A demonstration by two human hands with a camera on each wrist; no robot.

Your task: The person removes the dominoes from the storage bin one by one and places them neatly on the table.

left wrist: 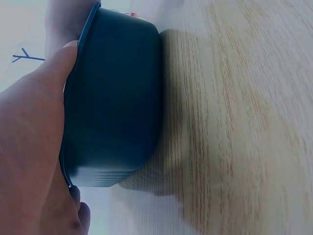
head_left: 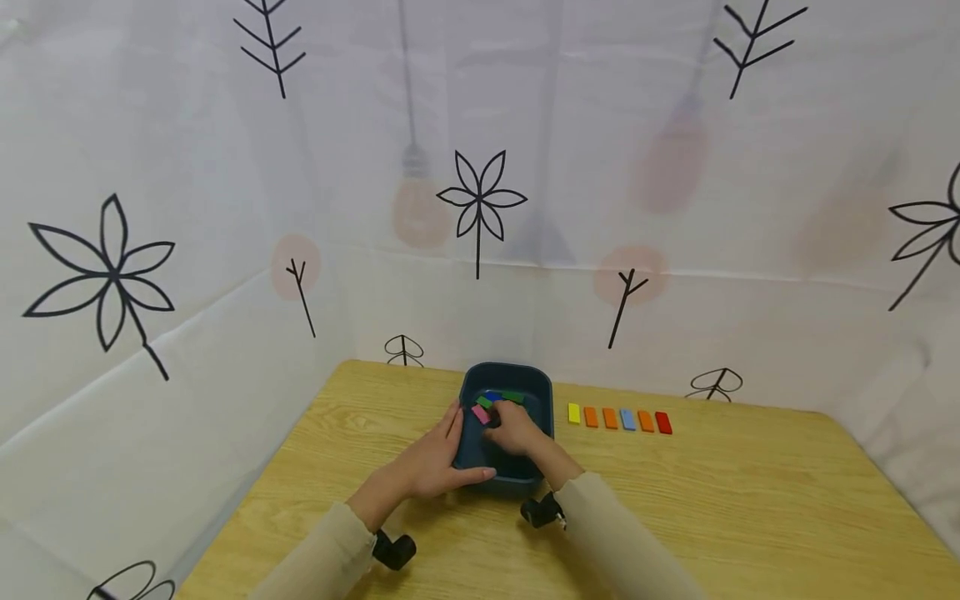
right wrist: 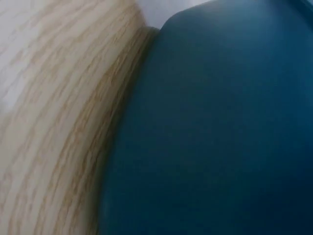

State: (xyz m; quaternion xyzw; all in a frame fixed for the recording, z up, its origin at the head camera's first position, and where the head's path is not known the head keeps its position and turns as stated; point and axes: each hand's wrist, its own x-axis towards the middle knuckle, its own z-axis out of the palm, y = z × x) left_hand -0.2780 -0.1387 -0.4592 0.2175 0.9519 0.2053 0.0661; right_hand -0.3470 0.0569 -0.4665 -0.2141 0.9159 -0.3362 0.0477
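A dark teal bin [head_left: 546,423] with rounded corners stands on the wooden table. Along its left rim lie the straight fingers of my left hand [head_left: 433,460], while the thumb stretches over the front rim. The left wrist view shows this thumb against the bin's outer wall [left wrist: 115,98]. My right hand [head_left: 516,430] reaches down inside, pinching a small black block [head_left: 493,417] between thumb and fingers. Around its fingertips lie a pink block [head_left: 480,414], green blocks [head_left: 513,397] and a blue block [head_left: 492,396]. In the right wrist view the bin's wall [right wrist: 205,122] hides the hand.
Right of the bin runs a spaced row of flat blocks: yellow [head_left: 573,414], orange, light blue [head_left: 627,420] and red [head_left: 663,423] among them. A white patterned cloth [head_left: 480,317] hangs behind the table [head_left: 735,500] and along its left side.
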